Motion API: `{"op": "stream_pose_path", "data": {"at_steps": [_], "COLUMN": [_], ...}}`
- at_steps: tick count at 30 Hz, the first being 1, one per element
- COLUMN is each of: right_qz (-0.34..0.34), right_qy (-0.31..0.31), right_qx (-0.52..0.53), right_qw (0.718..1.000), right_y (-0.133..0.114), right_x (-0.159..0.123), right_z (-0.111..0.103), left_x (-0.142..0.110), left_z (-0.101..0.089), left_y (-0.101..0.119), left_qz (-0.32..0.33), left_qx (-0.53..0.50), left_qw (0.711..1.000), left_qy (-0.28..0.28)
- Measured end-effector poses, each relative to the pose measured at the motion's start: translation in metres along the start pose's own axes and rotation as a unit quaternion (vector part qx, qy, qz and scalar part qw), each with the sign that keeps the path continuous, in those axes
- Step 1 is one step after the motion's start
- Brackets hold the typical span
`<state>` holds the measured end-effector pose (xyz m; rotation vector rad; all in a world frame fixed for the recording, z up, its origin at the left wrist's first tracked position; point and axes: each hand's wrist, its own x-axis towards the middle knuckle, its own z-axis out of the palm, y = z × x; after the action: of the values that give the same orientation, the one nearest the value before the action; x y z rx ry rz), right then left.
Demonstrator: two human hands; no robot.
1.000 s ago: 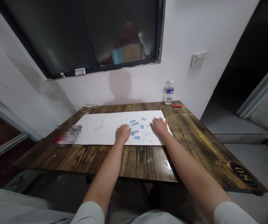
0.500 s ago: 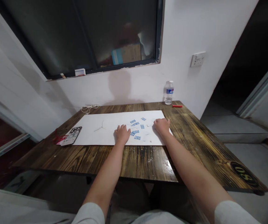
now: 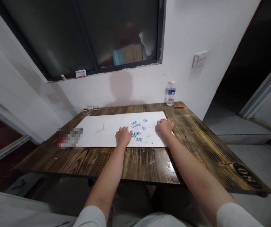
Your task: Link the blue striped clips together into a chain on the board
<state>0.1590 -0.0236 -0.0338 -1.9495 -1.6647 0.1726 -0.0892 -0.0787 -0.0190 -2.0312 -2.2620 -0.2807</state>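
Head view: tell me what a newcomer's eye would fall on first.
Most likely the long white board across the dark wooden table, with blue striped shapes clustered on it between the left hand and the right hand. Next, perhaps, the clear bottle standing near the wall, with a red stick-like item to its right.

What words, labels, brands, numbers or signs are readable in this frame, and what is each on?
"08" or "80", order unclear: yellowish digits on the black oval marking at the brown wooden table's corner.
Too small: the blue label on the clear plastic bottle.
Too blurred: any print on the brown-and-blue cardboard box.
No legible text: blue rectangular marks on the white rectangular board.
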Motion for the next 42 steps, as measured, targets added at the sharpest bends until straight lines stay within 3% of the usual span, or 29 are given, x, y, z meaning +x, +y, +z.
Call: {"op": "stream_pose_path", "data": {"at_steps": [6, 18, 27, 37, 42], "right_qz": [-0.007, 0.055, 0.036, 0.042, 0.018], "right_qy": [0.002, -0.029, -0.008, 0.025, 0.028], "right_qx": [0.012, 0.044, 0.012, 0.076, 0.181], "right_qw": [1.000, 0.997, 0.999, 0.996, 0.983], "right_y": [0.003, 0.010, 0.008, 0.010, 0.014], "right_x": [0.001, 0.007, 0.006, 0.009, 0.013], "right_z": [0.002, 0.001, 0.005, 0.007, 0.011], "left_x": [0.000, 0.002, 0.000, 0.001, 0.002], "left_z": [0.000, 0.004, 0.000, 0.000, 0.001], "left_y": [0.000, -0.003, 0.001, 0.001, 0.001], "left_qz": [0.002, 0.007, -0.001, -0.006, -0.004], "left_qx": [0.000, 0.002, 0.010, -0.002, -0.004], "left_qw": [1.000, 1.000, 1.000, 1.000, 1.000], "left_qy": [0.001, 0.000, -0.003, -0.001, 0.000]}}
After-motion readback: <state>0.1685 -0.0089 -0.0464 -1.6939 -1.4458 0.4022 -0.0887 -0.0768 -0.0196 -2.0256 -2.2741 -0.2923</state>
